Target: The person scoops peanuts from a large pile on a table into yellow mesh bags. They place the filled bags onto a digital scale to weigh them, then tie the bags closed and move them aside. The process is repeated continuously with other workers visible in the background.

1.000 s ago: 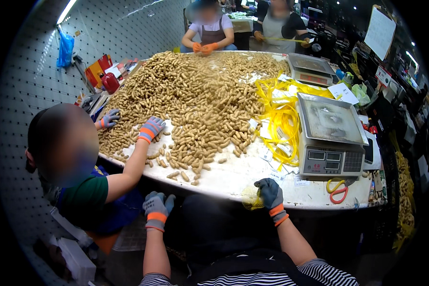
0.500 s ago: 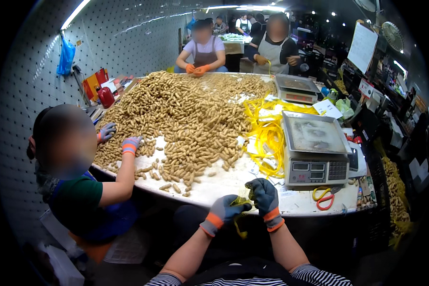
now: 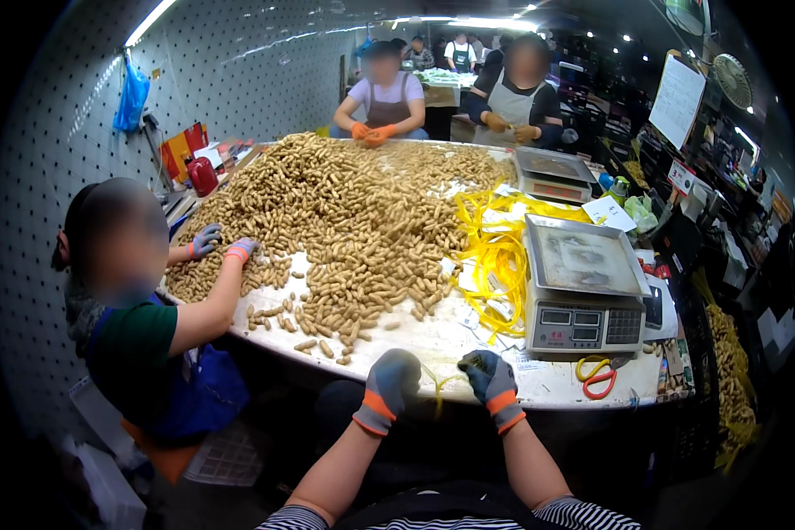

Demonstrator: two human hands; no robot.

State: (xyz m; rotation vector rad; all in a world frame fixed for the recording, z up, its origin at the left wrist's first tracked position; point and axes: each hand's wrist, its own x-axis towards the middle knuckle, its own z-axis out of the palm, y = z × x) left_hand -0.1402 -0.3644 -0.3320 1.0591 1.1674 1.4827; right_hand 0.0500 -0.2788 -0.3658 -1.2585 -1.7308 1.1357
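In grey work gloves with orange cuffs, my left hand [image 3: 392, 382] and my right hand [image 3: 493, 382] are both closed at the near edge of the table. A thin piece of yellow netting [image 3: 439, 383] stretches between them, with a loose bit hanging down in the middle. Each fist appears to grip one end, though the fingers hide the ends themselves. Just beyond my hands lie a few loose peanuts [image 3: 326, 349] at the edge of a large peanut heap [image 3: 344, 212]. Past my right hand is a tangle of yellow net strips [image 3: 495, 265].
A digital scale [image 3: 583, 291] stands right of the strips, with scissors [image 3: 597, 375] in front and a second scale [image 3: 553, 168] behind. At the left, a co-worker's gloved hands [image 3: 225, 246] touch the heap. Two more people stand or sit across the white table [image 3: 397, 346].
My hands have moved apart, drawing the netting out between them. The left-hand co-worker has leaned in and moved both hands closer together on the peanuts.
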